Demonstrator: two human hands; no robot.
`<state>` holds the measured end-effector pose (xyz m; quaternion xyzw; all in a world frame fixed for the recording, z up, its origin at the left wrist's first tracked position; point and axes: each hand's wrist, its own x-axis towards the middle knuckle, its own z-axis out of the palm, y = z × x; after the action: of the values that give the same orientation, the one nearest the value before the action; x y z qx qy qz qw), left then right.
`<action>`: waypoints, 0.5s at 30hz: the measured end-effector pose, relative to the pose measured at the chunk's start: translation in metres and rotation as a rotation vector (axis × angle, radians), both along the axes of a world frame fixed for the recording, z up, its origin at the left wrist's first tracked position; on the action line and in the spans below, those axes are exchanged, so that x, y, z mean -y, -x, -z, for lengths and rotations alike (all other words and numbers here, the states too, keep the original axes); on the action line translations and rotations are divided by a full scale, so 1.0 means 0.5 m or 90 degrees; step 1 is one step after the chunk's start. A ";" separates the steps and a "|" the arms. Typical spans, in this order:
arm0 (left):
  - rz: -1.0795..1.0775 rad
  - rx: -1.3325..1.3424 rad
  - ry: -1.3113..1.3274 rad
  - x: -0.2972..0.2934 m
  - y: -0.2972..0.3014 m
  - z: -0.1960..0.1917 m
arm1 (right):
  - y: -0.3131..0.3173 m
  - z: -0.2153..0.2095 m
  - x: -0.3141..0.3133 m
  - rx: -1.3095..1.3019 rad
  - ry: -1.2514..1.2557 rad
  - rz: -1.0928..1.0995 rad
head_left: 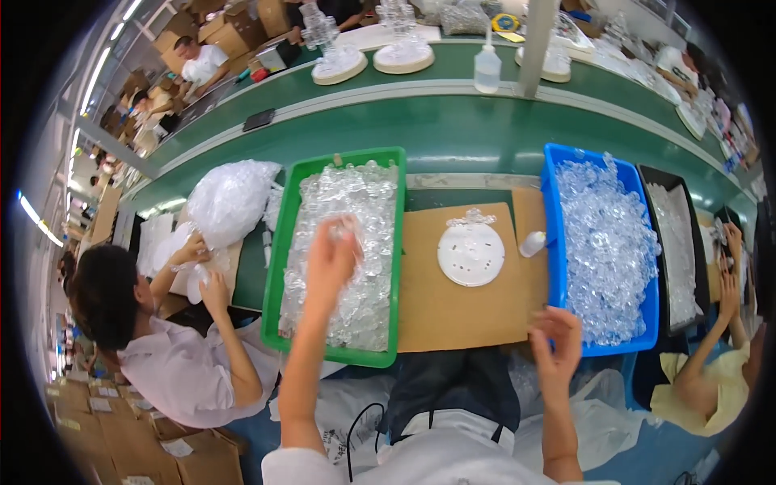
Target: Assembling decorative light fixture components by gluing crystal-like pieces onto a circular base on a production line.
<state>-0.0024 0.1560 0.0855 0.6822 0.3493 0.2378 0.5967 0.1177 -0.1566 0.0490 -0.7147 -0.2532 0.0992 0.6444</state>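
Note:
My left hand (333, 257) is over the green tray (401, 242), which is heaped with clear plastic pieces (360, 303). Its fingers are pinched together, slightly blurred, and seem to hold one clear plastic piece (347, 224). My right hand (558, 346) hovers by the right front edge of the cardboard sheet (453, 319), fingers loosely curled and apart, with nothing visible in them. On the cardboard lies a round white disc (471, 257) with small slots and holes. Clear pieces (470, 217) sit at its far edge.
Right of the cardboard stand a small white bottle (533, 244), a blue tray (651, 323) of clear pieces and a black tray (671, 242). Co-workers sit on both sides. A bagged clear bundle (230, 198) lies left. Behind are a squeeze bottle (487, 69) and white discs (404, 56).

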 end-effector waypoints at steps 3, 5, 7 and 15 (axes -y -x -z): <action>0.153 -0.041 0.137 0.234 0.022 0.026 | 0.023 -0.042 -0.079 0.352 0.078 -0.202; 0.106 0.071 0.151 0.332 0.029 0.129 | 0.032 -0.027 -0.117 0.406 0.113 -0.306; 0.114 0.056 0.159 0.352 0.019 0.156 | 0.016 0.037 -0.118 0.350 0.103 -0.294; 0.147 0.247 0.286 0.308 -0.006 0.162 | -0.041 0.113 -0.149 0.091 0.027 -0.332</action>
<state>0.0005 0.0020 0.0044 0.5105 0.1930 0.2109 0.8110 0.1385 -0.0820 -0.0077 -0.6439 -0.4715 0.2160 0.5626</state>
